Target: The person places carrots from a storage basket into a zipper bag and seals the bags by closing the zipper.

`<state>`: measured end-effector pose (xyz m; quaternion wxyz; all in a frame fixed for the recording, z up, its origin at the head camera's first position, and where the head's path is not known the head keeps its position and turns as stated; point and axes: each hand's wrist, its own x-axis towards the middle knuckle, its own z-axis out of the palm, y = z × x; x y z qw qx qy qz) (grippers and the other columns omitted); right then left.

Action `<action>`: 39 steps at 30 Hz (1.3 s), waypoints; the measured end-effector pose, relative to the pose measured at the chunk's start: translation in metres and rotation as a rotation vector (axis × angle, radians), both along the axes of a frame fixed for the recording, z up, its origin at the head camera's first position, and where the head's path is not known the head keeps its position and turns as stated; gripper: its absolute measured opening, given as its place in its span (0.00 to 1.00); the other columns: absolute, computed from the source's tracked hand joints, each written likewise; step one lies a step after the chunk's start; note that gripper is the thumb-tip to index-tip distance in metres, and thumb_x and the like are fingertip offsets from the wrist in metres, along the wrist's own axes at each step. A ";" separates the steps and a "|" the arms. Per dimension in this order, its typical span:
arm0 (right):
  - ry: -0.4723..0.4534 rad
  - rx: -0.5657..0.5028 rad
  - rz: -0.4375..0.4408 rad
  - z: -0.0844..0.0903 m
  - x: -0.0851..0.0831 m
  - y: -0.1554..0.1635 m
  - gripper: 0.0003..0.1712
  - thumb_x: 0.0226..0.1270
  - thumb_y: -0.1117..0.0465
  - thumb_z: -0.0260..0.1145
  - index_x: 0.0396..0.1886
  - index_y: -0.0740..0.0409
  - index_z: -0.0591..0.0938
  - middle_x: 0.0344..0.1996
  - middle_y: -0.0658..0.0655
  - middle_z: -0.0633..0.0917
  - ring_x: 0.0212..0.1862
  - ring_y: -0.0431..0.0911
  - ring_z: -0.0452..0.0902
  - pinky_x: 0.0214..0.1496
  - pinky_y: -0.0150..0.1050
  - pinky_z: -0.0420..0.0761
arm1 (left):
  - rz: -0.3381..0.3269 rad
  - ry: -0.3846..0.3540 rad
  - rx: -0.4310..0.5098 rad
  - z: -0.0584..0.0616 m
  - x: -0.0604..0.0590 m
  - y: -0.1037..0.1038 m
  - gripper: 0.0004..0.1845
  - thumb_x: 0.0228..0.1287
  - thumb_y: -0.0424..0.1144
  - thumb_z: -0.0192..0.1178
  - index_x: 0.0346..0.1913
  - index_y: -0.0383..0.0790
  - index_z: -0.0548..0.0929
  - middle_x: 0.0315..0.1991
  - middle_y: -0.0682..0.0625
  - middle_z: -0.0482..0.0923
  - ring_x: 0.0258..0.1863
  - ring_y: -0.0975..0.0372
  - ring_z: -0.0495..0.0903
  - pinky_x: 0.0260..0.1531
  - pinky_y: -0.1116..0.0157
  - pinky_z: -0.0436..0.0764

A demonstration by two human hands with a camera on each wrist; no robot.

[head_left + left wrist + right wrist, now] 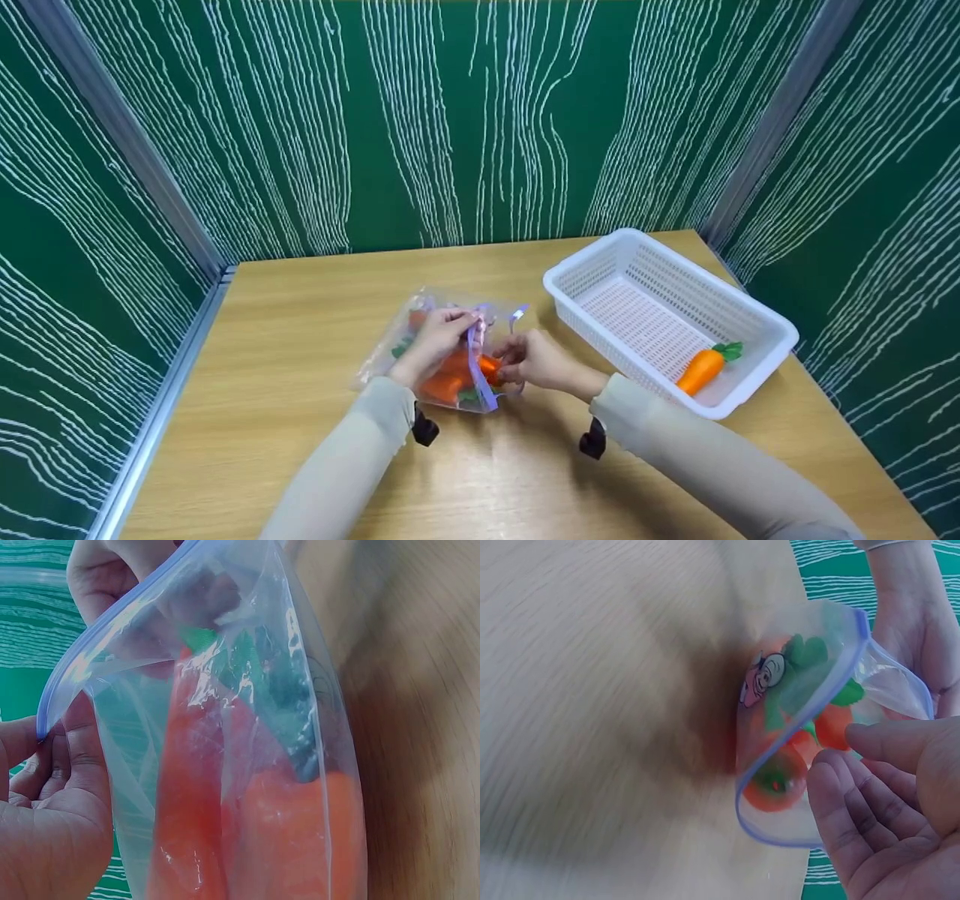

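A clear zip bag (386, 345) with a purple zip edge lies on the table and holds several orange toy carrots (187, 802) with green leaves. My left hand (436, 341) pinches the bag's edge at its mouth, thumb and fingers on the purple strip. At the mouth, which gapes to the right, is my right hand (541, 364). Its thumb and forefinger stand slightly apart in the right wrist view, tips right at an orange carrot end (834, 726). Through the plastic, in the left wrist view, the right fingers (214, 596) show dimly above the leaves.
A white plastic basket (600, 365) stands at the right of the wooden table (300, 322), with one orange toy carrot (703, 371) inside near its front end. Green panels with white wavy lines (405, 127) enclose the table's back and sides.
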<state>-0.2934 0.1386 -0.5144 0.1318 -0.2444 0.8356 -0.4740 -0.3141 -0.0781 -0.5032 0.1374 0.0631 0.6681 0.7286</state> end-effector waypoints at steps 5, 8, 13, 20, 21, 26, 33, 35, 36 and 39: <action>0.022 0.042 -0.017 0.009 0.000 0.010 0.10 0.65 0.76 0.74 0.46 0.75 0.88 0.33 0.65 0.92 0.31 0.43 0.88 0.33 0.33 0.89 | 0.014 0.008 -0.049 0.000 0.000 0.000 0.17 0.86 0.34 0.55 0.54 0.19 0.85 0.33 0.52 0.81 0.29 0.65 0.81 0.37 0.71 0.85; 0.023 0.068 -0.022 0.014 -0.001 0.016 0.10 0.67 0.73 0.75 0.46 0.72 0.88 0.34 0.63 0.92 0.31 0.40 0.86 0.35 0.31 0.88 | 0.035 0.003 -0.094 0.000 0.001 -0.002 0.17 0.86 0.36 0.56 0.56 0.21 0.86 0.38 0.51 0.80 0.32 0.65 0.81 0.40 0.70 0.84; 0.025 0.094 -0.031 0.023 -0.003 0.029 0.10 0.69 0.69 0.76 0.47 0.68 0.89 0.36 0.61 0.92 0.33 0.41 0.84 0.37 0.31 0.86 | 0.036 -0.016 -0.104 0.000 0.000 -0.003 0.17 0.86 0.37 0.56 0.56 0.22 0.86 0.39 0.50 0.79 0.33 0.64 0.81 0.42 0.68 0.84; 0.052 0.098 -0.049 0.034 -0.005 0.047 0.11 0.68 0.68 0.77 0.47 0.68 0.89 0.35 0.60 0.91 0.33 0.41 0.83 0.35 0.30 0.85 | 0.039 -0.019 -0.087 0.002 0.002 -0.003 0.15 0.85 0.36 0.57 0.56 0.25 0.87 0.39 0.51 0.79 0.33 0.65 0.81 0.42 0.69 0.84; 0.055 0.097 -0.050 0.036 -0.005 0.050 0.11 0.68 0.68 0.77 0.47 0.68 0.89 0.35 0.61 0.91 0.33 0.42 0.83 0.36 0.30 0.84 | 0.041 -0.019 -0.097 0.002 0.003 -0.003 0.15 0.85 0.36 0.57 0.56 0.26 0.88 0.40 0.50 0.79 0.34 0.64 0.81 0.43 0.68 0.84; 0.089 0.101 -0.056 0.044 -0.005 0.064 0.12 0.67 0.69 0.77 0.49 0.69 0.89 0.37 0.63 0.91 0.35 0.43 0.84 0.36 0.29 0.84 | 0.039 -0.030 -0.126 0.003 0.003 -0.004 0.17 0.86 0.37 0.57 0.59 0.25 0.86 0.43 0.50 0.78 0.39 0.63 0.80 0.49 0.64 0.82; 0.199 0.118 -0.042 0.049 -0.012 0.083 0.12 0.63 0.70 0.79 0.46 0.71 0.90 0.37 0.65 0.91 0.34 0.38 0.83 0.38 0.27 0.82 | 0.032 -0.016 -0.107 0.002 0.002 -0.002 0.17 0.86 0.37 0.56 0.57 0.24 0.86 0.39 0.52 0.82 0.36 0.63 0.81 0.44 0.70 0.83; 0.207 0.120 -0.046 0.050 -0.013 0.087 0.13 0.63 0.71 0.79 0.46 0.71 0.90 0.37 0.65 0.91 0.34 0.37 0.81 0.38 0.27 0.81 | 0.034 -0.012 -0.109 0.002 0.001 -0.001 0.17 0.86 0.37 0.56 0.57 0.24 0.86 0.38 0.52 0.83 0.35 0.63 0.82 0.43 0.71 0.83; 0.203 0.123 -0.049 0.051 -0.013 0.089 0.13 0.63 0.71 0.79 0.46 0.70 0.90 0.37 0.65 0.92 0.34 0.37 0.82 0.38 0.27 0.81 | 0.034 -0.016 -0.111 0.002 0.000 -0.001 0.17 0.86 0.37 0.56 0.58 0.24 0.86 0.38 0.52 0.83 0.35 0.63 0.81 0.43 0.72 0.83; 0.186 0.138 -0.060 0.054 -0.014 0.096 0.13 0.65 0.71 0.78 0.48 0.69 0.90 0.37 0.64 0.92 0.35 0.40 0.82 0.38 0.27 0.81 | 0.032 -0.026 -0.110 0.001 -0.001 0.000 0.17 0.86 0.38 0.56 0.58 0.24 0.86 0.36 0.52 0.83 0.34 0.64 0.81 0.42 0.72 0.83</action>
